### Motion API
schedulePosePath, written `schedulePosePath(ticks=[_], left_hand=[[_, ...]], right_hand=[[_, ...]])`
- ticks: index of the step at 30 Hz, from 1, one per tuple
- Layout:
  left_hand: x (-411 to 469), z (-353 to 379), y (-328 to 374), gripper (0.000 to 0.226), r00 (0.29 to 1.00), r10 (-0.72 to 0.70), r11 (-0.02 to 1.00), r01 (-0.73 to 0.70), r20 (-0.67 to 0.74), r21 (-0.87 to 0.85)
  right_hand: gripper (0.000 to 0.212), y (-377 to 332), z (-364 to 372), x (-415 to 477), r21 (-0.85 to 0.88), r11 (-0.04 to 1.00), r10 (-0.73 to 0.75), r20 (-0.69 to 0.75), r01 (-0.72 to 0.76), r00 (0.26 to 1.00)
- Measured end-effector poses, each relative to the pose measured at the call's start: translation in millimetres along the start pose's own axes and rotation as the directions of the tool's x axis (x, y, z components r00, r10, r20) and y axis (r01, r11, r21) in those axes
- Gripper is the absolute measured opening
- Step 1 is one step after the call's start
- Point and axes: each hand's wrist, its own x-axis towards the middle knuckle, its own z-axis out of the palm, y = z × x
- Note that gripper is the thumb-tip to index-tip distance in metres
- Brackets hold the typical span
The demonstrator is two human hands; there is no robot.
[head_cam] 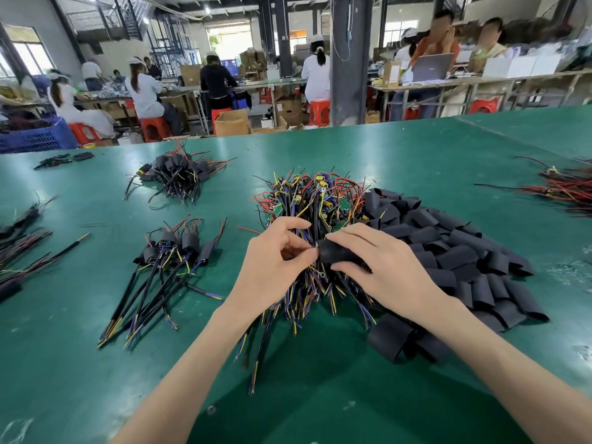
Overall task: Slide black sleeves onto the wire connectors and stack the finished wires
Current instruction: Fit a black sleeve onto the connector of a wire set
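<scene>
Both bare forearms enter from the bottom edge and angle inward: left forearm (198,347), right forearm (480,341). Left hand (275,254) sits on its edge with the palm facing right, fingers (288,223) curled, thumb and a fingertip pinching at the left end of a black sleeve (342,253). Right hand (387,270) is back-up, wrist about straight, gripping the same sleeve with fingers laid along its top and thumb underneath. The fingertips of the two hands nearly meet.
</scene>
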Motion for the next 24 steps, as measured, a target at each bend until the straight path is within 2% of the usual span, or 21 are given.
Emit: schedulePosePath(ticks=[5,10,19,22,24], left_hand=[[-1.8,3.0,-0.8,0.035,1.0,-0.018,0.999,0.017,0.021,0.033],[-1.2,-0.4,3.4,0.029,1.0,0.003,0.996,-0.004,0.019,0.087],[-1.2,-4.6,7.2,0.039,0.998,0.049,0.988,-0.053,0.029,0.143],[-1.0,-4.1,4.9,0.032,0.998,0.063,0.985,-0.065,0.021,0.161],[3.2,-9.5,2.1,0.024,0.997,0.075,0.977,-0.067,-0.036,0.204]], right_hand=[[0.037,-1.0,1.9,-0.8,0.032,0.999,-0.021,0.048,0.019,0.999],[0.038,-2.2,2.2,0.8,0.027,1.0,-0.009,0.026,0.009,1.0],[0.037,1.5,4.8,-0.6,0.053,0.998,0.03,0.035,-0.032,0.999],[0.041,2.1,5.0,-0.3,0.06,0.997,0.046,0.047,-0.049,0.998],[0.042,7.3,1.1,2.2,-0.004,0.998,0.065,-0.005,-0.065,0.998]])
